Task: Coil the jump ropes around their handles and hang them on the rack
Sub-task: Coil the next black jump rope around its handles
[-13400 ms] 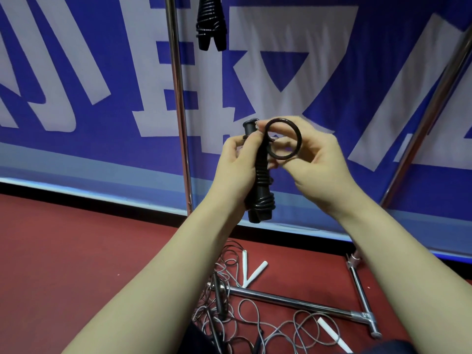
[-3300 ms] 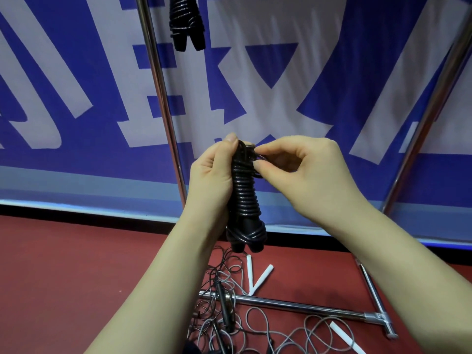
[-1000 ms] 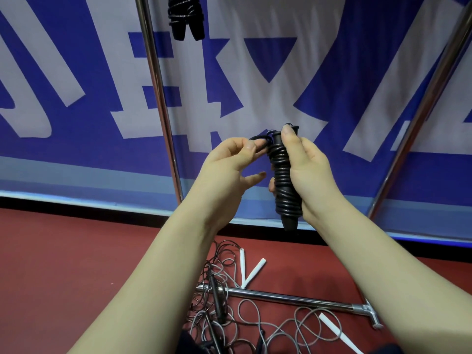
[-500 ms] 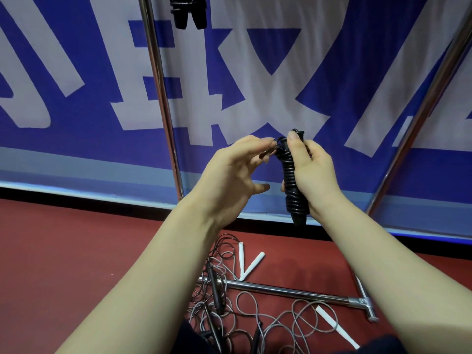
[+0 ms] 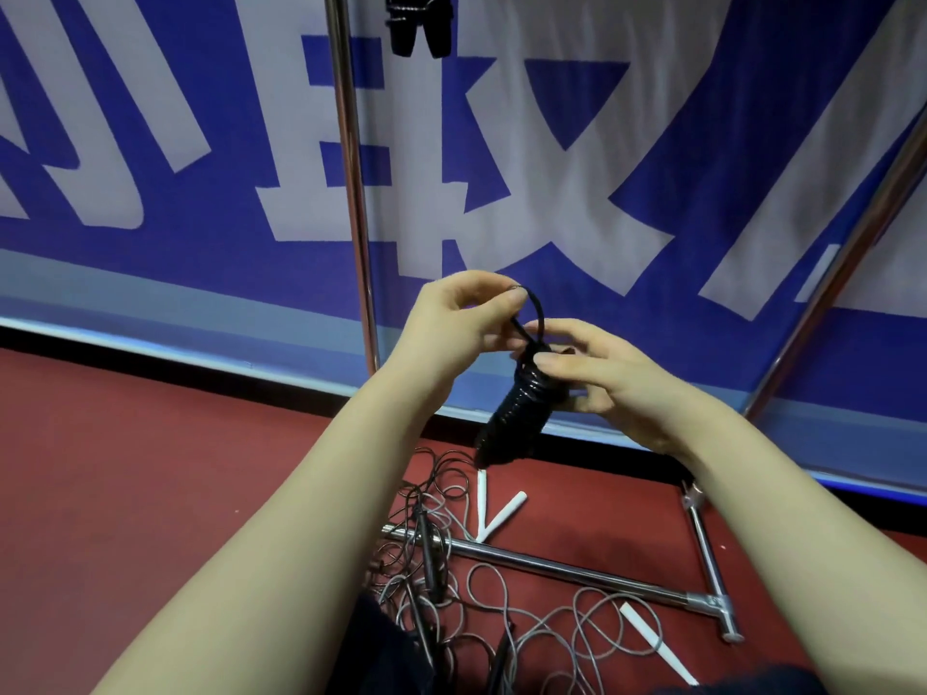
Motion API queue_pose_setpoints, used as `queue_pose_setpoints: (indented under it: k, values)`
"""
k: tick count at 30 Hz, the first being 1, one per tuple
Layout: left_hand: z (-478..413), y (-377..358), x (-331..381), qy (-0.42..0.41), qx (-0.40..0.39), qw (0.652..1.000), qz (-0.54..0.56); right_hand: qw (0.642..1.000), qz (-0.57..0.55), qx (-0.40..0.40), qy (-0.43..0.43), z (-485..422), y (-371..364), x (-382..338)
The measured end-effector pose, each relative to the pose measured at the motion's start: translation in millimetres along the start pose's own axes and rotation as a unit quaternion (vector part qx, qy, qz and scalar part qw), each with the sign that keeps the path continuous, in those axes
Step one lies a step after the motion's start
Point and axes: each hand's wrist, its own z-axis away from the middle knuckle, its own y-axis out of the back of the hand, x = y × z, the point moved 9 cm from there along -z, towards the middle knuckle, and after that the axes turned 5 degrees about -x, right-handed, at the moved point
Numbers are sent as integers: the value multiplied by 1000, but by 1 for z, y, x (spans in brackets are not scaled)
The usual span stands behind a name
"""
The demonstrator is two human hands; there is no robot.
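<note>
We see the coiled black jump rope held in the air between both hands, tilted, its lower end pointing down toward the floor. The right hand grips the upper part of the bundle with thumb and curled fingers. The left hand pinches a small free loop of rope that rises from the top.

Just behind the left hand stands the rack's chrome upright. A second pole slants at the right. Another coiled black rope hangs at the top edge.

Below, a tangle of loose grey and black ropes lies across the rack's base bar on the dark red floor, with white handles among them. Behind everything we see a blue banner with large white characters.
</note>
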Motion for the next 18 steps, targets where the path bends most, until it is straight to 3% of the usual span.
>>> queue_pose_setpoints:
  k: [6,11,15,18]
  values:
    - [0,-3,36,-71,-29,990,-121,991,20,76,108,7,6,-48]
    - [-7,0,68,-89,-20,992,-82,982,64,69,167,6,-2,-95]
    - [-20,5,89,-68,14,997,-17,967,46,126,215,5,10,-136]
    - [-29,0,106,-56,-6,998,-38,954,62,152,250,4,16,-171]
